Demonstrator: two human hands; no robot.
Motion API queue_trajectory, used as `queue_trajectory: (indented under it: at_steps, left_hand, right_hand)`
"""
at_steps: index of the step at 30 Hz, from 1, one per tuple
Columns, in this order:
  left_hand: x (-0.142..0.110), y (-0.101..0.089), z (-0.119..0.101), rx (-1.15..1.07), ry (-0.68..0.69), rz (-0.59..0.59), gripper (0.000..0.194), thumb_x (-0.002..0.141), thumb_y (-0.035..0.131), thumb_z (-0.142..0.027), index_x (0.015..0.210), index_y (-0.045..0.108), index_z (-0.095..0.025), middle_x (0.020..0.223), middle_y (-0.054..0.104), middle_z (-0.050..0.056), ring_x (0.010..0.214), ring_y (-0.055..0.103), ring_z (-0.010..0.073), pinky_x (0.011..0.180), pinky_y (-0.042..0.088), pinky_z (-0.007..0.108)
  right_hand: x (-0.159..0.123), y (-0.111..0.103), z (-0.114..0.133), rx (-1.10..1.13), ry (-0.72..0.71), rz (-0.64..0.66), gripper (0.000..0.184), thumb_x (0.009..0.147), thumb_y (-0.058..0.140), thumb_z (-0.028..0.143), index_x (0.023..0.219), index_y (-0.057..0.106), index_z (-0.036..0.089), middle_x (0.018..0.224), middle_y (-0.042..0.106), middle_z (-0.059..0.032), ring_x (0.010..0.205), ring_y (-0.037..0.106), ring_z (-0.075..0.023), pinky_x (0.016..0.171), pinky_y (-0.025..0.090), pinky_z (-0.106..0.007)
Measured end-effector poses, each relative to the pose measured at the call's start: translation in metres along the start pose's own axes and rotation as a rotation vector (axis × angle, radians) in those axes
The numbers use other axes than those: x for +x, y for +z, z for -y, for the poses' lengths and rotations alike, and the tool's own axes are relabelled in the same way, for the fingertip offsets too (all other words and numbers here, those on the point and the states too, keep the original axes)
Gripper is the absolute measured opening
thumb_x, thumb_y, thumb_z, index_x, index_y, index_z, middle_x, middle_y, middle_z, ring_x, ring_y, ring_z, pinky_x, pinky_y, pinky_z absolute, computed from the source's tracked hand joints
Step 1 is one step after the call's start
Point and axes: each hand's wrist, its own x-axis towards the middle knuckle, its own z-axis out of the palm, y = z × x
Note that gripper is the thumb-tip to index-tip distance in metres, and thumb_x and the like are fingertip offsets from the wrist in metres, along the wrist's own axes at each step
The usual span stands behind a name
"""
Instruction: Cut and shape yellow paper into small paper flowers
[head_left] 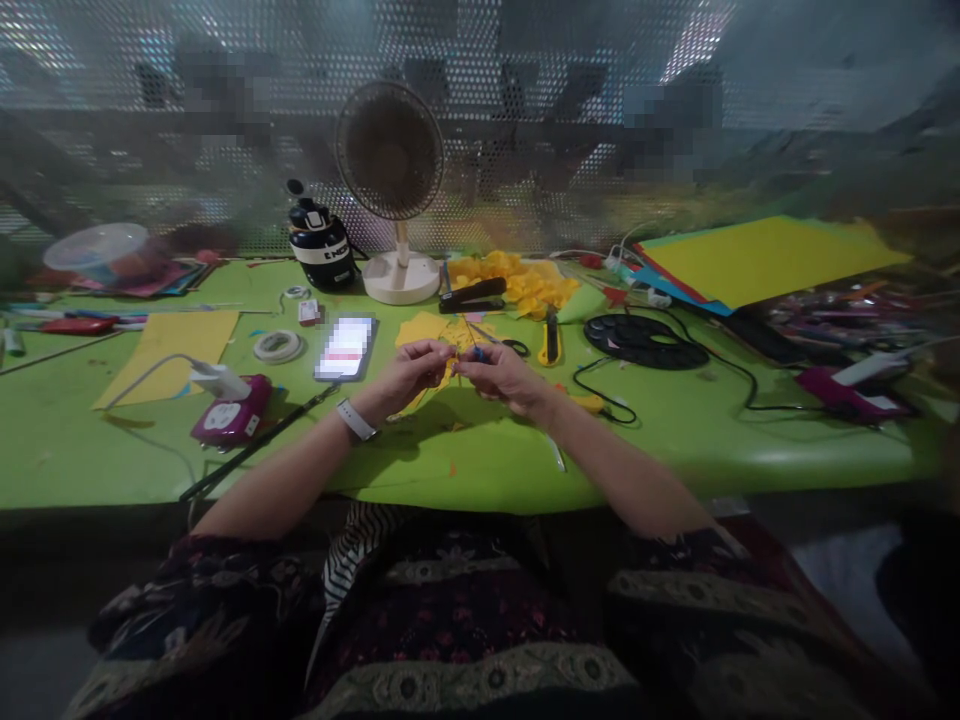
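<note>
Both hands meet over the middle of the green-covered table, fingertips almost touching. My left hand (pixel 416 372), with a pale band on its wrist, is closed in a pinch on something too small to name. My right hand (pixel 501 376) pinches too; a small blue item (pixel 477 353) shows at its fingertips, its kind unclear. A thin dark strand rises between the hands. Behind and below them lies yellow cut paper (pixel 420 328). Just beyond are a black stapler (pixel 472 296), a yellow box cutter (pixel 551 338) and a heap of yellow paper pieces (pixel 529 280).
A phone (pixel 346 348), a tape roll (pixel 278 346) and a purple power socket (pixel 232 412) lie to the left. A white fan (pixel 401 278) and a dark bottle (pixel 321 250) stand behind. Rightward are a black palette (pixel 645 340), cables, coloured sheets (pixel 772 262) and another purple socket (pixel 847 392).
</note>
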Motion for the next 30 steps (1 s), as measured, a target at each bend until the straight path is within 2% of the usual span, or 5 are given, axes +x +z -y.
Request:
queue_trajectory:
  at_steps: [5,8,13,22,30]
  left_hand:
    - [-0.002,0.004,-0.005,-0.031,-0.032,-0.045,0.042,0.064,0.086,-0.047,0.094,0.074,-0.02,0.061,0.058,-0.003,0.053,0.051,0.0061,0.05,0.04,0.018]
    - [-0.005,0.008,-0.005,0.077,-0.048,-0.043,0.04,0.066,0.085,-0.047,0.09,0.072,-0.018,0.066,0.063,-0.001,0.057,0.057,0.008,0.054,0.045,0.02]
    - [-0.007,0.012,0.0,0.208,0.001,-0.053,0.038,0.066,0.085,-0.048,0.081,0.072,-0.016,0.069,0.067,0.002,0.06,0.061,0.0094,0.054,0.045,0.02]
    - [-0.006,0.009,0.0,0.2,0.024,-0.095,0.035,0.069,0.082,-0.045,0.083,0.072,-0.015,0.073,0.07,0.003,0.064,0.062,0.0099,0.06,0.048,0.022]
    - [-0.007,0.01,-0.001,0.137,-0.037,-0.085,0.035,0.066,0.083,-0.037,0.093,0.075,-0.015,0.075,0.072,0.004,0.068,0.066,0.0131,0.059,0.049,0.023]
  right_hand:
    - [0.002,0.0,0.001,0.07,-0.044,-0.107,0.044,0.057,0.088,0.042,0.074,0.055,0.02,0.047,0.038,0.0141,0.036,0.021,-0.0015,0.035,0.015,-0.018]
    - [0.005,-0.001,0.0,0.096,-0.085,-0.201,0.043,0.057,0.088,0.043,0.075,0.057,0.02,0.044,0.037,0.0142,0.035,0.023,-0.002,0.034,0.017,-0.018]
    - [0.009,-0.004,-0.003,0.101,-0.129,-0.25,0.038,0.063,0.086,0.041,0.078,0.059,0.02,0.043,0.035,0.0141,0.033,0.024,-0.0016,0.033,0.017,-0.018]
    - [0.009,-0.002,-0.003,0.088,-0.164,-0.306,0.035,0.064,0.085,0.037,0.074,0.056,0.021,0.042,0.036,0.014,0.033,0.024,-0.0018,0.033,0.019,-0.018]
    - [0.01,-0.004,-0.004,0.089,-0.18,-0.344,0.035,0.064,0.083,0.038,0.072,0.054,0.021,0.042,0.035,0.014,0.033,0.023,-0.0023,0.032,0.018,-0.019]
